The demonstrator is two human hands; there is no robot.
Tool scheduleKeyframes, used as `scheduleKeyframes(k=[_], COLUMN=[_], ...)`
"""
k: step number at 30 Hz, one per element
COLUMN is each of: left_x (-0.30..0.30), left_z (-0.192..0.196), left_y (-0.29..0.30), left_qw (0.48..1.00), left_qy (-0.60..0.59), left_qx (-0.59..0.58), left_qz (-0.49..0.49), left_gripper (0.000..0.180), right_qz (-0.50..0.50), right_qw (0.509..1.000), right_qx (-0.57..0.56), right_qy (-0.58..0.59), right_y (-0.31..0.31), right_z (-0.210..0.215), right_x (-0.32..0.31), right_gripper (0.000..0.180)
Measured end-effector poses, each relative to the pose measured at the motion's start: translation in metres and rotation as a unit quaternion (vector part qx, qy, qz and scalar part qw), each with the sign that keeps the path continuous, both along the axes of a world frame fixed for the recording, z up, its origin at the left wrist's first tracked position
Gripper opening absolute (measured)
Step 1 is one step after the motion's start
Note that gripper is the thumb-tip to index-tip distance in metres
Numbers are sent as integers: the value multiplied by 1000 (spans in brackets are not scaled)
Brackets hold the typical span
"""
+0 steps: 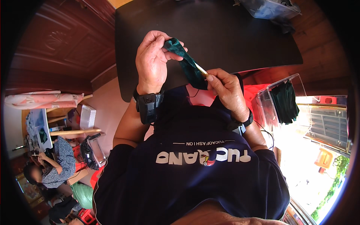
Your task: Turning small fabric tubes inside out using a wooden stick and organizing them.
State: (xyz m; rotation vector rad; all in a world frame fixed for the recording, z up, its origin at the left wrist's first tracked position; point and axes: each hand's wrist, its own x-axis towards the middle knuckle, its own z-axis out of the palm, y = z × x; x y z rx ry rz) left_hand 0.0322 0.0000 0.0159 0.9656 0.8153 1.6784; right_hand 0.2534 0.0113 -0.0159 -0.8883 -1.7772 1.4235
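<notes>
A strip of dark green velvet fabric (187, 66) stretches slantwise between my hands, over the near edge of the dark table. My left hand (153, 60) grips its upper end, where the cloth loops over the fingers. Lower and to the right, my right hand (226, 89) pinches a slim, pale, pointed tool (200, 69), which lies against the strip. The tool's exact kind does not show, and my fingers hide its rear part. The strip's lower end hangs beside my right fingertips.
The dark table (157, 18) spreads ahead. A clear bin (266, 11) stands at its far right. Right of me, another clear bin (262, 101) holds dark green fabric pieces (284, 102). At left are a white basket (87, 117) and a seated person (62, 161) at a work surface.
</notes>
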Motion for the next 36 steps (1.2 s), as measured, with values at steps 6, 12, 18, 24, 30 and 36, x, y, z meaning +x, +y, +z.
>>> scheduleKeyframes(k=[6, 12, 18, 24, 30, 36], left_x=[18, 4, 12, 37, 32, 17], left_z=[6, -3, -1, -12, -5, 26], left_y=[-2, 0, -3, -6, 3, -3], left_qw=[1000, 999, 1000, 998, 999, 995], left_qy=[-8, 5, 6, -50, 16, 90], left_qx=[3, -9, 25, -27, -27, -28], left_qz=[-19, -30, -3, 28, -7, -19], left_gripper=[25, 26, 25, 20, 20, 30], right_qz=[-36, -26, -22, -15, 49, -58], right_qw=[998, 998, 997, 986, 950, 993], right_qx=[-50, -40, -59, -83, -203, -34], right_qy=[20, 34, 45, 145, 233, 100], right_y=[-2, -3, -4, -9, -5, -2], right_z=[-1, -3, -2, -16, -16, -4], right_x=[-1, 0, -1, -10, -13, -8], right_gripper=[19, 18, 17, 17, 19, 12])
